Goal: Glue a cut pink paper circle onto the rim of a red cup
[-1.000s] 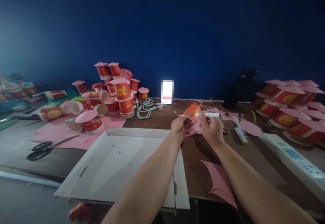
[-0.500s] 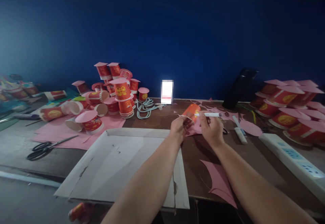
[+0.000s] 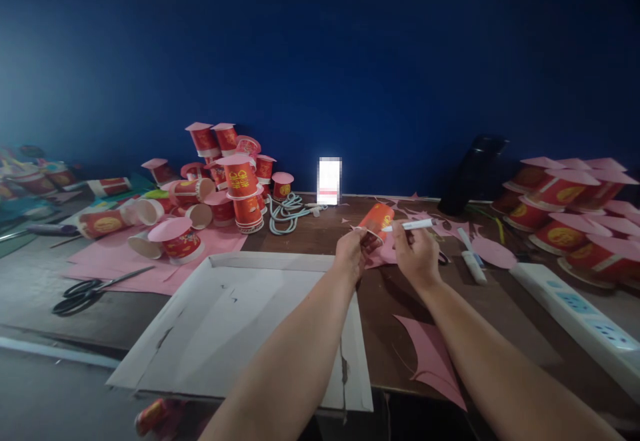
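My left hand point(image 3: 353, 252) is closed on a red paper cup point(image 3: 379, 217) with gold print, which lies tilted above the table. A slim white pen point(image 3: 416, 224) is pinched in my right hand point(image 3: 416, 254), its tip end pointing left at the cup's rim. Whether the tip touches the cup I cannot tell. Pink paper point(image 3: 385, 254) lies under and behind the two hands. To the right of my right hand are a white glue stick or tube point(image 3: 473, 267) and a round pink paper disc point(image 3: 494, 252).
Red cups with pink paper tops stand stacked at left point(image 3: 241, 178) and right point(image 3: 570, 188). A white cardboard lid point(image 3: 240, 328), scissors point(image 3: 83, 294), a coiled cable point(image 3: 286, 214), a power strip point(image 3: 575, 314), a dark bottle point(image 3: 470, 174) and a pink offcut point(image 3: 435, 358) lie about.
The pen in my right hand has tilted slightly, its far end now higher. The cup and my left hand have hardly moved.
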`<state>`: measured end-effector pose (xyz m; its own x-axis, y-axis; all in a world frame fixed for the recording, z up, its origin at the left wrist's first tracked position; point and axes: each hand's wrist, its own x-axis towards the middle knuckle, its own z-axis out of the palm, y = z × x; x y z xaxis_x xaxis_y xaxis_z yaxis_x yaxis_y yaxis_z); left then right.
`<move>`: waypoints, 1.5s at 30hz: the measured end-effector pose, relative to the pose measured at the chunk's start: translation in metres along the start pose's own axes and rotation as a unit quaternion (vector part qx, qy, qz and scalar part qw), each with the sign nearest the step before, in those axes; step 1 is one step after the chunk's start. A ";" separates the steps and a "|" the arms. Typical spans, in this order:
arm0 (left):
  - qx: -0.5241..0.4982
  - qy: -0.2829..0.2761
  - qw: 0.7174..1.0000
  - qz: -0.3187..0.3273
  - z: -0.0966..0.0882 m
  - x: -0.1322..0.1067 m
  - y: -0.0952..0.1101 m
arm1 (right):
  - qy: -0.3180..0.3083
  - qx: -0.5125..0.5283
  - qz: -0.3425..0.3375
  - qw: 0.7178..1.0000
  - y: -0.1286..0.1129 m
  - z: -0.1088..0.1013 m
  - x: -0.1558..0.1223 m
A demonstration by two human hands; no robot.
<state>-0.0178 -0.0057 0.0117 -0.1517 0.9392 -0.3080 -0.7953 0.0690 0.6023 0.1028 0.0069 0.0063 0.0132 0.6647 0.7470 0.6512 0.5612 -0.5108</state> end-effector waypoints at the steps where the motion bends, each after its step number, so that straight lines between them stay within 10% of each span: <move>1: 0.000 0.002 1.000 -0.003 0.000 0.000 0.000 | 0.006 -0.003 -0.002 1.000 0.001 0.000 0.000; 45: 0.044 -0.020 0.999 0.004 -0.006 0.007 -0.005 | 0.007 -0.004 -0.007 1.000 -0.005 -0.002 0.001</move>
<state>-0.0184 -0.0019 0.0021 -0.1330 0.9527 -0.2732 -0.7395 0.0881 0.6674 0.1014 0.0037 0.0105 0.0146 0.6501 0.7597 0.6578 0.5660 -0.4970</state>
